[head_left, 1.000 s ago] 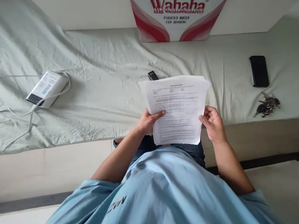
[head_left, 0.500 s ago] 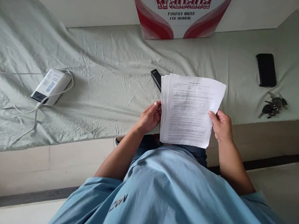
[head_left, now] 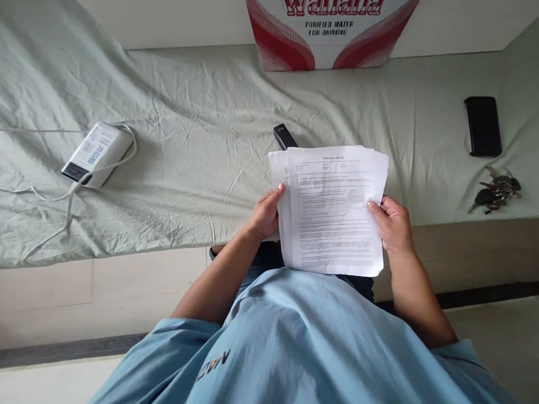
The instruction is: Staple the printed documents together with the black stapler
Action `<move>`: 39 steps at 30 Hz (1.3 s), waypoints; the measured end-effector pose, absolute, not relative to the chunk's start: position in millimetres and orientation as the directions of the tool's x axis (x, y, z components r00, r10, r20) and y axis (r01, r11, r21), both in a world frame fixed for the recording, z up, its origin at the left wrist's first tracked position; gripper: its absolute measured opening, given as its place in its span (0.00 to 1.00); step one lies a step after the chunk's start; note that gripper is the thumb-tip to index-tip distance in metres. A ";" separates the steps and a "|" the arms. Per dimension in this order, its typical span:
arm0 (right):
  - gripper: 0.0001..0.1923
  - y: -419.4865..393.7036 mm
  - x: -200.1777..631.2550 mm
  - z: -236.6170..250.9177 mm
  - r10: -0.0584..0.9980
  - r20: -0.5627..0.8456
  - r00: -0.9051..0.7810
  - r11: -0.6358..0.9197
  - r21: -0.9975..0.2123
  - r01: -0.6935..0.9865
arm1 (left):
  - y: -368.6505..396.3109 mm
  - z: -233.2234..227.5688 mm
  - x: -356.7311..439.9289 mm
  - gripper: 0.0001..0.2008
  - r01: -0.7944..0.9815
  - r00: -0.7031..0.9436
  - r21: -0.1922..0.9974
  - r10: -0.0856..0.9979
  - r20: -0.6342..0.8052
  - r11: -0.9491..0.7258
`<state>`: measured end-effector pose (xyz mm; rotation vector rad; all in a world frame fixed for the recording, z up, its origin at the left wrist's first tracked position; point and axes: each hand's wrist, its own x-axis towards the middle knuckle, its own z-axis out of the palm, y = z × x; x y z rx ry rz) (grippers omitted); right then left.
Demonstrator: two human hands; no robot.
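Note:
Both my hands hold a small stack of printed white sheets (head_left: 333,208) above the edge of a bed with a pale green sheet (head_left: 200,132). My left hand (head_left: 265,214) grips the stack's left edge, thumb on top. My right hand (head_left: 392,224) grips the right edge. The sheets are slightly fanned and not squared up. A small black device (head_left: 284,136) lies on the bed just beyond the papers, partly hidden by them.
A white power adapter (head_left: 97,153) with a white cable lies on the bed at the left. A black phone (head_left: 483,126) and a bunch of keys (head_left: 495,191) lie at the right. A Wahaha water carton (head_left: 329,20) stands against the wall.
The stack has shifted between my hands: tilted left a second ago, then swung right, now lower and tilted again. My left thumb moved from the page face to its edge.

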<state>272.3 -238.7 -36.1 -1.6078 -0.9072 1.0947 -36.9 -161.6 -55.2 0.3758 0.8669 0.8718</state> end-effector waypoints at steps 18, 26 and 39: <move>0.19 -226.0 304.8 -20.2 0.850 -0.003 0.526 -0.027 -0.999 0.039 | -152.9 -51.8 -39.3 0.17 -0.627 0.376 0.472 0.771 -0.514 0.620; 0.17 -213.2 275.3 -25.7 0.925 -0.071 0.374 -0.120 -0.987 0.108 | -156.5 -53.1 -39.4 0.24 -0.603 0.359 0.507 0.777 -0.517 0.616; 0.19 -209.4 266.7 -23.8 0.960 -0.101 0.262 -0.151 -0.972 0.178 | -160.3 -52.1 -36.8 0.25 -0.527 0.346 0.582 0.782 -0.518 0.619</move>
